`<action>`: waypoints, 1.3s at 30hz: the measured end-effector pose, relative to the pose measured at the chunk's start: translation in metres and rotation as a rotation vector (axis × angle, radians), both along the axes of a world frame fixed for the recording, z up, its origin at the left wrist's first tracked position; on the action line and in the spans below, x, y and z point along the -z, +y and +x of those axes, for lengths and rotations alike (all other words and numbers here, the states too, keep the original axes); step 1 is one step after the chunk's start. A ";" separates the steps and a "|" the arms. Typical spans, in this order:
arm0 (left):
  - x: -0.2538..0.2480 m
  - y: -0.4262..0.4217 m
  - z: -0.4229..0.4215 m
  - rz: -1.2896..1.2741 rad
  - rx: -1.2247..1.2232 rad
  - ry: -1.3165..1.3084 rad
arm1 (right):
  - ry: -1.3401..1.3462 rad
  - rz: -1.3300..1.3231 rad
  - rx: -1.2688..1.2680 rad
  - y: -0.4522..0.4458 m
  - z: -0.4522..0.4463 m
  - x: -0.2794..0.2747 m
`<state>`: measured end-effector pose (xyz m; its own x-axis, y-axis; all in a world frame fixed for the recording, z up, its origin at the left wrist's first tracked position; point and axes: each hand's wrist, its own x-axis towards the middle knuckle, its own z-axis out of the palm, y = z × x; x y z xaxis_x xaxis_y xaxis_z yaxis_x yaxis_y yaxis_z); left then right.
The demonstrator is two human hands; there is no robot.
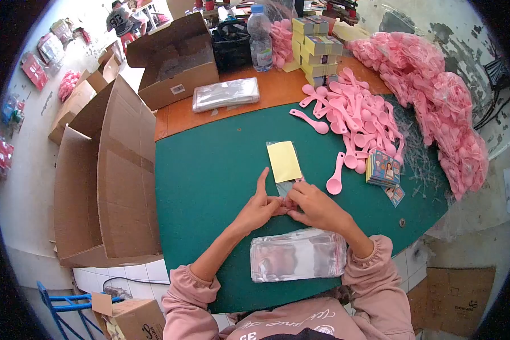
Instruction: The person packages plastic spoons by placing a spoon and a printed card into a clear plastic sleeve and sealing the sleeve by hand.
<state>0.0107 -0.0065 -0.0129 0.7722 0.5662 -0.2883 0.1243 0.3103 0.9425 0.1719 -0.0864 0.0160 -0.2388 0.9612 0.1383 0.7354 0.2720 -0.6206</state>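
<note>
Speaker A: "Where is the card?"

Speaker B: "In a bag beyond the bag stack. The left hand, forefinger spread, meets the bunched right hand; their grips cannot be told."

Speaker A: "Light, level fingers best keep film smooth."

Pink spoons glowing on the desk's right half, its top deep green with orange-brown along the far edge; a pale yellow card near the middle; blue patterned cards by the right edge; and dusty-pink sleeves at the near edge, white lettering across the shirt!
</note>
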 end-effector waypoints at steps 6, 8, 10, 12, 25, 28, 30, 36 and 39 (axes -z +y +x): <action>0.001 0.001 0.004 0.024 -0.043 0.005 | -0.034 0.151 -0.006 -0.003 -0.003 0.007; -0.001 -0.001 0.007 -0.010 -0.061 -0.008 | 0.078 0.062 -0.088 -0.003 0.003 0.002; -0.002 -0.002 0.009 -0.043 -0.090 -0.019 | 0.181 -0.052 -0.092 -0.004 0.013 -0.007; -0.003 0.001 0.007 -0.070 -0.145 -0.057 | 0.281 -0.166 -0.116 -0.007 0.029 -0.020; 0.002 0.009 0.007 -0.141 0.065 -0.062 | -0.547 -0.011 1.281 -0.067 0.245 -0.041; -0.008 0.008 0.009 -0.207 0.015 -0.094 | 0.004 0.100 0.597 -0.029 0.129 -0.045; -0.012 0.006 0.009 -0.242 -0.010 -0.111 | 0.106 0.080 0.231 -0.018 0.066 -0.030; -0.026 0.019 -0.001 -0.301 0.036 -0.145 | 0.170 0.058 0.271 0.002 0.033 0.000; -0.031 0.022 -0.002 0.009 0.103 0.004 | 0.377 -0.001 0.303 0.001 0.038 0.008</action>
<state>0.0091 0.0160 0.0184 0.8255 0.4864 -0.2863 0.1585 0.2871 0.9447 0.2096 -0.0850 0.0081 0.1186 0.9800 0.1601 0.5050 0.0793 -0.8595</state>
